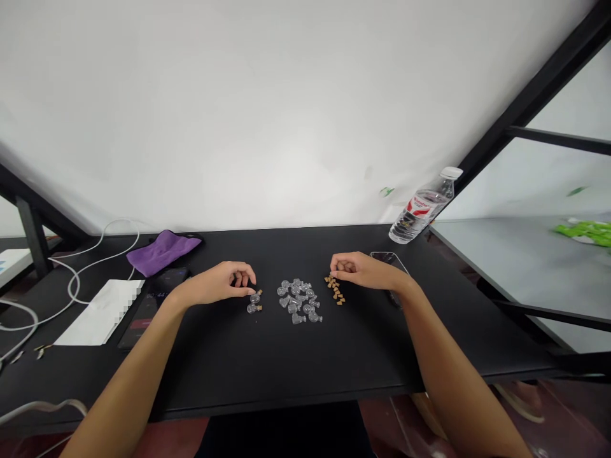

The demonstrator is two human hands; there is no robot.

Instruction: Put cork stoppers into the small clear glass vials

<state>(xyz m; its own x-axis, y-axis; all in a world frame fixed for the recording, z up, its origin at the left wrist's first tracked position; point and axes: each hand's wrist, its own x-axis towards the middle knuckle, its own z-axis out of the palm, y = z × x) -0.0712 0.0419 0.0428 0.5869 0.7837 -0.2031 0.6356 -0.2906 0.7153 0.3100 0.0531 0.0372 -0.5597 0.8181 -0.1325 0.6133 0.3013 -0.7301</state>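
Head view. We record the left hand point(214, 283) and the right hand point(356, 270) well apart, one on each side of a loose heap of small clear glass bottles point(298, 300) with round bodies and short necks. The heap lies on the matte black surface point(286, 372).

The left hand's fingertips point(251, 290) curl down at two small glass bottles with tan cork stoppers point(254, 303). We cannot tell whether they touch or grip the upper one. The right hand curls just above a small scatter of tapered tan cork pieces point(335, 290), between the heap and that hand. We cannot tell whether it holds one.

Further left on the surface lie a purple cloth point(162, 252), a white paper sheet point(100, 312), a dark smartphone point(153, 305) and a looping white cable point(95, 267). A second phone point(389, 273) lies partly under the right wrist. A clear plastic water bottle point(422, 207) with a white cap and red label leans at the far right corner. Beyond it, a bright green bag point(585, 232) lies on a grey table point(515, 254).
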